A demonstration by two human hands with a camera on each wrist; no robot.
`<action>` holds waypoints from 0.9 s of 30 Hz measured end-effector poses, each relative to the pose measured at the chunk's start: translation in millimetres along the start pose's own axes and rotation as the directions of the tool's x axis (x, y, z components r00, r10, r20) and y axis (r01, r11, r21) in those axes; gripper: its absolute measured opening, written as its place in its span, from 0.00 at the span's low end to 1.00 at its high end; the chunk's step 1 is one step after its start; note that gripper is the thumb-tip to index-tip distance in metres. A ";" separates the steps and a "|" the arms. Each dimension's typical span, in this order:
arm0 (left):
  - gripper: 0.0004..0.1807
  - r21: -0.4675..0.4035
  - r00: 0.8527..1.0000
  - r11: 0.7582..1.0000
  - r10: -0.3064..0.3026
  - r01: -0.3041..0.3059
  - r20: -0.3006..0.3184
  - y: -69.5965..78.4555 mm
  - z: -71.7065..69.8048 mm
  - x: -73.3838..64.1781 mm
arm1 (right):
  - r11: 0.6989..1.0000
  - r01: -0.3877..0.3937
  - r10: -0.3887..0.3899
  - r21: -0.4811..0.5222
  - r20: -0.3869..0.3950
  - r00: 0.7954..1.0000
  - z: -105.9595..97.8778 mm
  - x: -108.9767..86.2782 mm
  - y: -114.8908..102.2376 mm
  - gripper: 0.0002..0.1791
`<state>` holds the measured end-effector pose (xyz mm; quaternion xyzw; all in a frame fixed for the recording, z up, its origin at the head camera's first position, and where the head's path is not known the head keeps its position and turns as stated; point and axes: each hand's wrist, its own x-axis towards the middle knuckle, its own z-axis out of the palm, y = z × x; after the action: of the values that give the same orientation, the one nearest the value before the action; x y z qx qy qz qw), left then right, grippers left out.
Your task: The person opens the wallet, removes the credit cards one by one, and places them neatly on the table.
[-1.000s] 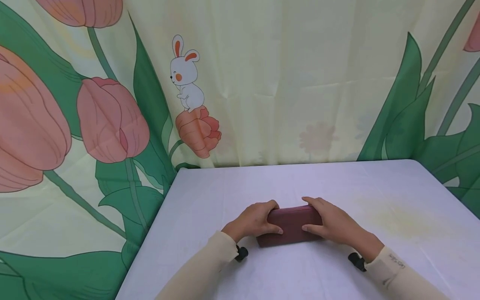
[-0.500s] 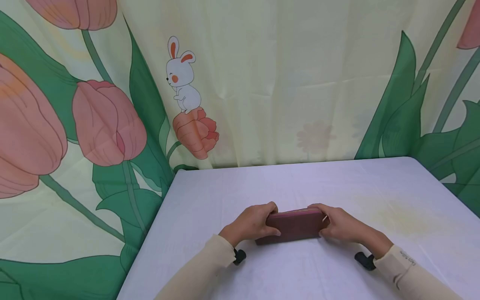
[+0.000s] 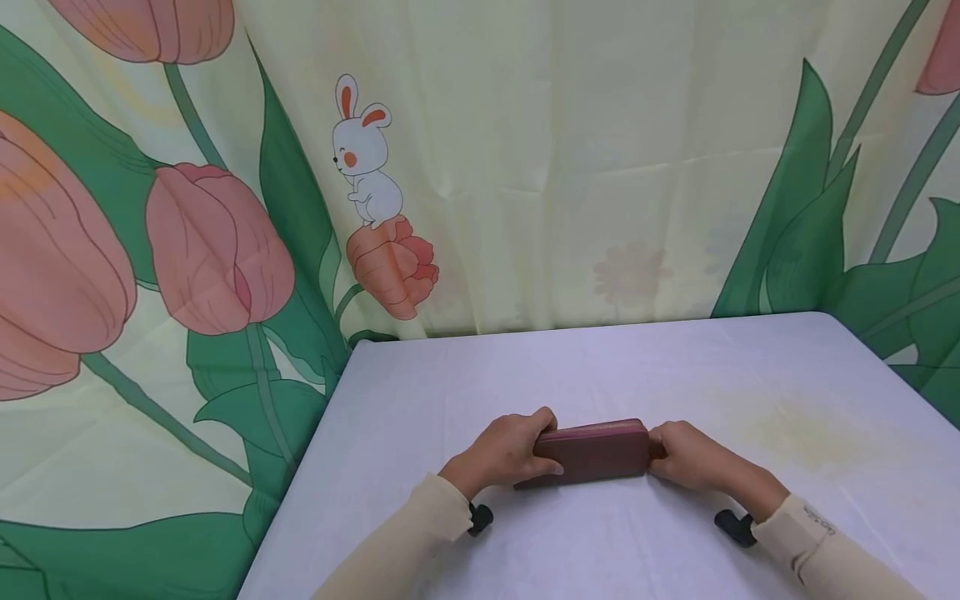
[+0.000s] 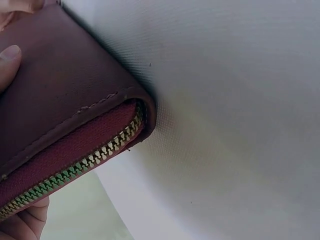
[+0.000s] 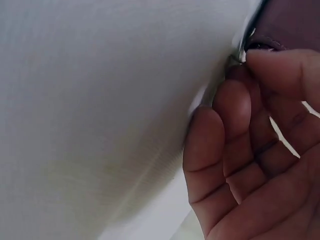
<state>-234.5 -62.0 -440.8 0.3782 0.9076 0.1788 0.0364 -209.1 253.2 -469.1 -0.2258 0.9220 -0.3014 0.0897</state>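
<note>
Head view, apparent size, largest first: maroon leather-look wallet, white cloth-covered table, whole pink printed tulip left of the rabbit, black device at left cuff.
1. White cloth-covered table
2. Pink printed tulip
3. Maroon leather-look wallet, partly covered
4. Black left-cuff device

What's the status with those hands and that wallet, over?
Left hand grips wallet by left end. Right hand pinches at its right end, exact hold unclear. No obstruction visible.

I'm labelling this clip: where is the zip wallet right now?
The maroon zip wallet is low and right of centre in the head view, between the left hand and right hand.
</note>
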 end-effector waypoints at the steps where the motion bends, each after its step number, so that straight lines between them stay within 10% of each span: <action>1: 0.24 0.001 1.000 1.000 0.000 0.000 0.000 0.1 0.4 -0.3 | 1.000 -0.002 0.002 -0.011 -0.006 1.000 0.7 -0.6 0.2 0.08; 27: 0.21 0.090 0.997 0.993 0.080 -0.080 0.004 -0.3 0.5 -0.7 | 0.983 0.006 -0.036 -0.181 -0.163 0.986 -10.2 -18.4 -18.8 0.09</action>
<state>-234.1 -62.6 -441.4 0.4154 0.8989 0.1390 0.0123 -189.1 253.7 -449.1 -0.2170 0.9473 -0.2354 -0.0111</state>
